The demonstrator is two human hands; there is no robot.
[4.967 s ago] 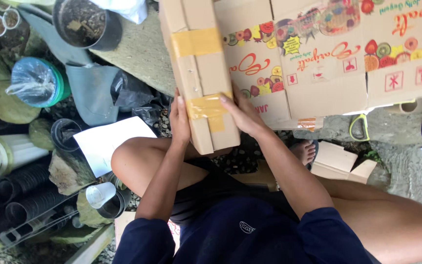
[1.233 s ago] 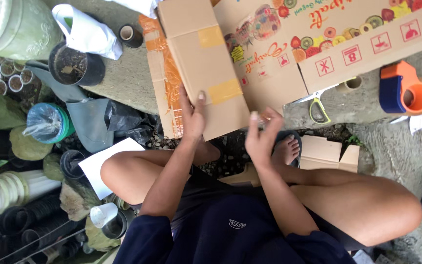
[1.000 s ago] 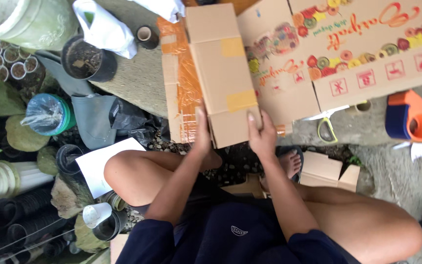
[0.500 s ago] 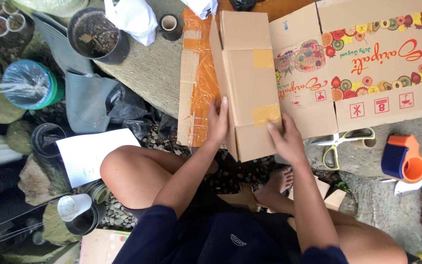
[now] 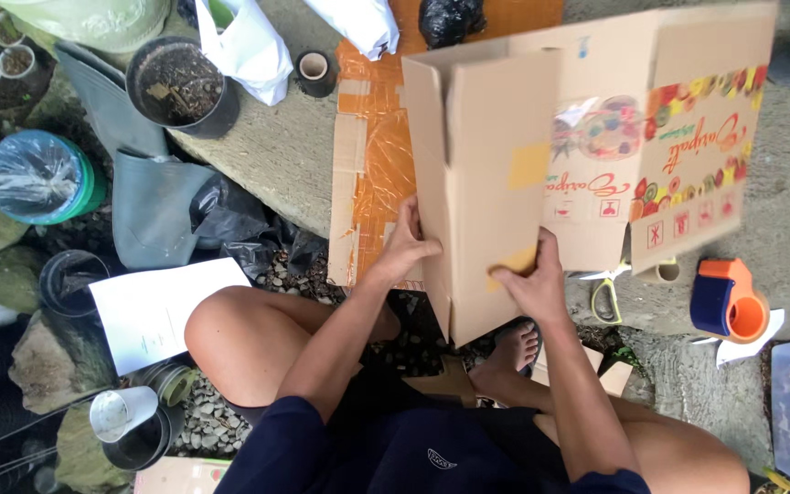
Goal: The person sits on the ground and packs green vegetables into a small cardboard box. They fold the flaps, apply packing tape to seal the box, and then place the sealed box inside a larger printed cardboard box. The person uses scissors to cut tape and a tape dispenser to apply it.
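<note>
While seated on rough concrete at the bottom of the frame, a person steadied a cardboard box (image 5: 496, 183) at centre, with both bare hands pressed to it. The left hand (image 5: 406, 247) curled over the box's left edge, thumb on the plain brown panel and fingers wrapped behind, clamped on the board. The right hand (image 5: 528, 279) lay nearly flat on the lower part of the same panel, fingers spread loosely beside a patch of yellowish tape (image 5: 516, 261), gripping nothing. Half a second before, the box had lain lower and flatter; by this moment it had been tipped up, its printed flaps (image 5: 688, 174) swung toward the upper right, and more of the tape-covered cardboard sheet (image 5: 372, 155) beneath had come into sight at upper centre. An orange and blue tape dispenser (image 5: 729, 302) stood well apart at right, with green-handled scissors (image 5: 605, 297) just beside the box's lower right corner and partly hidden by it. A black pot of soil (image 5: 176, 87) and a white plastic bag (image 5: 249, 46) filled the upper left, a small tape roll (image 5: 314, 69) near them. A white sheet of paper (image 5: 162, 306) lay beside the person's left knee, and a bare foot (image 5: 514, 348) showed under the box.
</note>
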